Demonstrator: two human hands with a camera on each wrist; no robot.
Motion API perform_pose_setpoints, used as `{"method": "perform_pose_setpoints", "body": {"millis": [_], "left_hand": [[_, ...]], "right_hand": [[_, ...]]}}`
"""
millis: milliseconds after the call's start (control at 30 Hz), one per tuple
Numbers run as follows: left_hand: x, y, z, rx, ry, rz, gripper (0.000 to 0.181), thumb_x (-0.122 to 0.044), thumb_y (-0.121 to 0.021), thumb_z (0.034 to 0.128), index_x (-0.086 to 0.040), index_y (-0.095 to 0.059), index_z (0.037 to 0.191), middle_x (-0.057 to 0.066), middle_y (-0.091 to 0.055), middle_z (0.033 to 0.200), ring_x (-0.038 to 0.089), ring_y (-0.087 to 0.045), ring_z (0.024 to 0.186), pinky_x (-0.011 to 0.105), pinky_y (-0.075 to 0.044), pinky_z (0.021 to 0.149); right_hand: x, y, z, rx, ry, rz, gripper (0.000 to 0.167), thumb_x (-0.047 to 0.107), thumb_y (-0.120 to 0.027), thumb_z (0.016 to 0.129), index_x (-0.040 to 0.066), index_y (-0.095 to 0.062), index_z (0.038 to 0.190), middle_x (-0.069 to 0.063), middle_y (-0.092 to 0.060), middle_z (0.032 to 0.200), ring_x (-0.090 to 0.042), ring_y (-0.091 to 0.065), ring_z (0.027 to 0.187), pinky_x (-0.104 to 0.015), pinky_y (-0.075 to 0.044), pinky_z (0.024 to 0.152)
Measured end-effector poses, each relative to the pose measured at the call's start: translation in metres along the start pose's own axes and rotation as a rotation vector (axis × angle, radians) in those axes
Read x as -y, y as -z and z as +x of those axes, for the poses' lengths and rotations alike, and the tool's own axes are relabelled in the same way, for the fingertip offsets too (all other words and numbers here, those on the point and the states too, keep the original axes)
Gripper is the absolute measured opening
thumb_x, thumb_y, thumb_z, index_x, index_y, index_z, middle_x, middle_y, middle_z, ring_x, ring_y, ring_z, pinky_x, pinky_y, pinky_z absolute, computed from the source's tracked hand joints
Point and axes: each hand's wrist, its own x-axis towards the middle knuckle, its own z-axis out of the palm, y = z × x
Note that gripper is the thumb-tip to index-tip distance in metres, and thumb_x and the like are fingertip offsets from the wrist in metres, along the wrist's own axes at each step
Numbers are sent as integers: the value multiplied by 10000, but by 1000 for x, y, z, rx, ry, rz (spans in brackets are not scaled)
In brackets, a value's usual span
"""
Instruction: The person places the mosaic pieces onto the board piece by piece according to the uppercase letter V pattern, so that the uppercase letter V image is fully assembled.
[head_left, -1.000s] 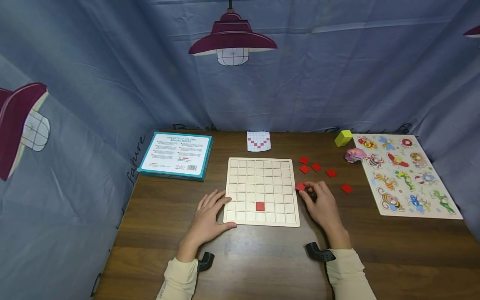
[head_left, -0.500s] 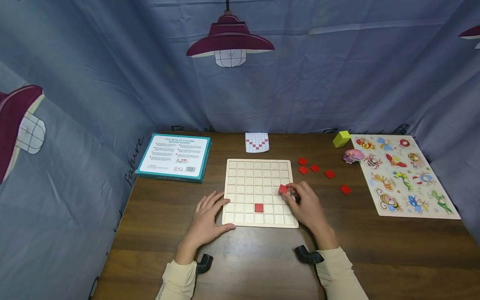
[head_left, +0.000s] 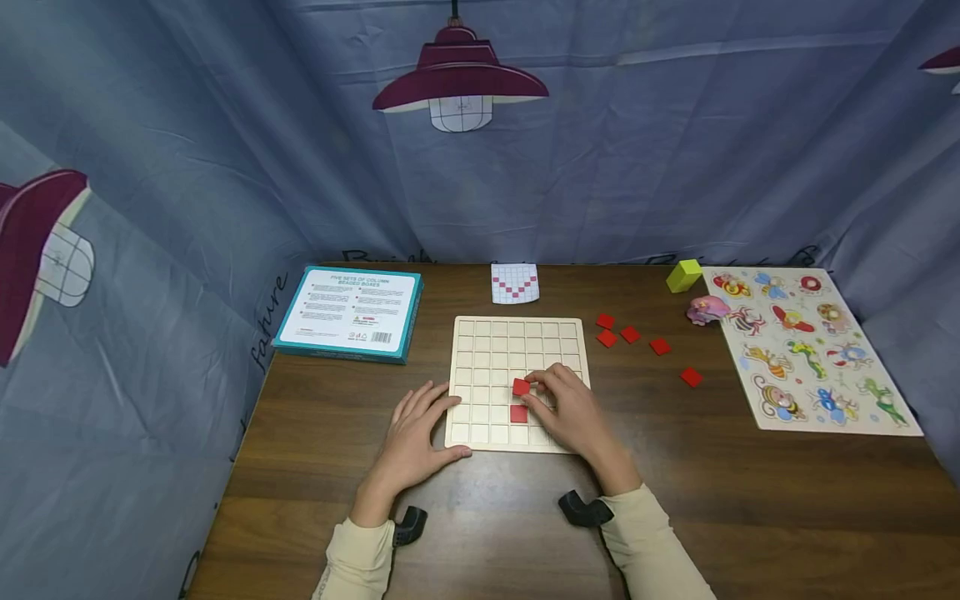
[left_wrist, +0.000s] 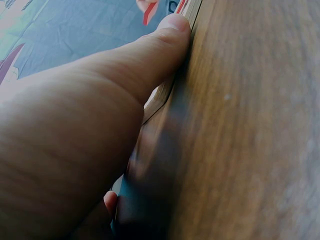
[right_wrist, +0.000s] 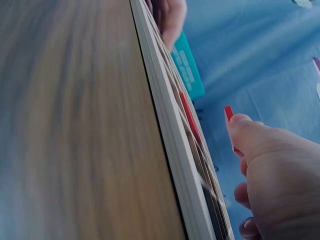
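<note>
A red tile (head_left: pixel 521 387) is pinched by the right hand (head_left: pixel 573 412) over a gridded board (head_left: pixel 482 358), touched at eight o'clock by the left hand (head_left: pixel 414 435), its fingers loosely spread.

Counter (head_left: pixel 495 525) affords passage between the wrist cameras (head_left: pixel 410 527) — left hand (head_left: pixel 416 433) obstructs the left edge of the board (head_left: pixel 483 343), right hand (head_left: pixel 567 412) its lower right; red tiles (head_left: pixel 629 334) impede beyond.

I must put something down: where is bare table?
Bare table shows in front of the teal box; between the left sleeve and right sleeve; and right of that sleeve, in front of the picture board. Between grid board and picture board it is crowded: loose red tiles, pink toy, lime block.
</note>
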Motion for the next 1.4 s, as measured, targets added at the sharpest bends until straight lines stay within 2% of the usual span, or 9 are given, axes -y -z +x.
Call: {"method": "perform_pose_setpoints", "body": {"millis": [267,433,633,833,1133,1400], "left_hand": [[2,-1,0,9,9,14,778,-573,-820,785,-216,-562,1427,55,-420,1613,339,-283,1548,563,-145,1273],[0,0,1,9,7,7,776,-570,-826,780,-215,-570,1421,54,-426,1611,340,-289,1546,564,-146,1273],[-1,0,1,24,25,2,781,-570,-824,783,-222,-562,1431,38,-409,1624,327,-266,1557,559,-132,1278],[0,0,0,29,28,2,787,-584,-820,781,-223,-563,1431,37,-411,1621,318,-259,1561,556,-135,1279],[-1,1,0,21,24,-11,786,-581,-822,778,-222,-566,1429,41,-415,1619,320,-262,1560,567,-142,1274],[0,1,2,25,23,-4,784,-585,-818,782,-232,-563,1433,39,-418,1616,317,-260,1561,557,-139,1277]], "right_hand": [[16,-12,8,103,-29,-34,239,294,-777,905,156,-735,1095,63,-577,887,-117,-527,850,-310,-483,741],[17,-18,9,132,-33,-52,231,313,-778,908,174,-740,1089,69,-585,888,-110,-513,836,-308,-475,749],[21,-20,11,85,4,-77,213,274,-806,876,167,-749,1051,57,-573,841,-138,-499,805,-334,-457,759],[23,-22,11,76,2,-88,185,229,-784,875,156,-752,1042,48,-592,851,-157,-513,813,-346,-460,771],[26,-24,11,21,9,-90,139,233,-791,861,175,-766,985,59,-591,819,-138,-503,781,-331,-446,740],[27,-20,11,51,-22,-105,216,303,-786,888,162,-779,1051,55,-590,828,-142,-510,788,-336,-442,744]]}}
